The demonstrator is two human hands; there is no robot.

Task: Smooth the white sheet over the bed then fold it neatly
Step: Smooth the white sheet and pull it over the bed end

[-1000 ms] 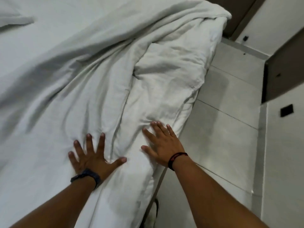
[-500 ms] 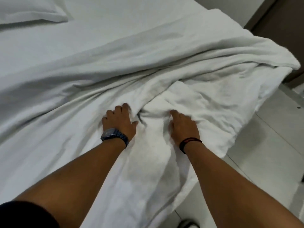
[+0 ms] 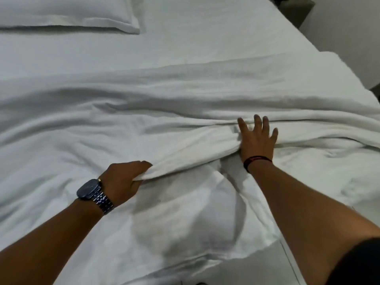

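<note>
So the white sheet point(image 3: 185, 112) is bunched across the middle of the bed point(image 3: 205, 44), lying as a long rumpled band running pretty much left to right, with its near part spilling over the bed's front edge toward the person. Its long axis goes side to side across the mattress, not head to foot. The pillow point(image 3: 67, 15) sits well apart at the far left, untouched by any of this.

Left hand point(image 3: 125, 179) is closed on a thick fold, fingers curled around the gathered edge, which looks like it's there to drag that ridge leftward and take the slack out. Right hand point(image 3: 257, 136) is flat with fingers spread, pressing down right on the same ridge further along. My guess is it's pinning the cloth so the pull has something to work against instead of sliding the whole pile.

Lots of wrinkles and a deep crease between the two hands, so I'd say it's early in the smoothing part, folding not started yet.
</note>
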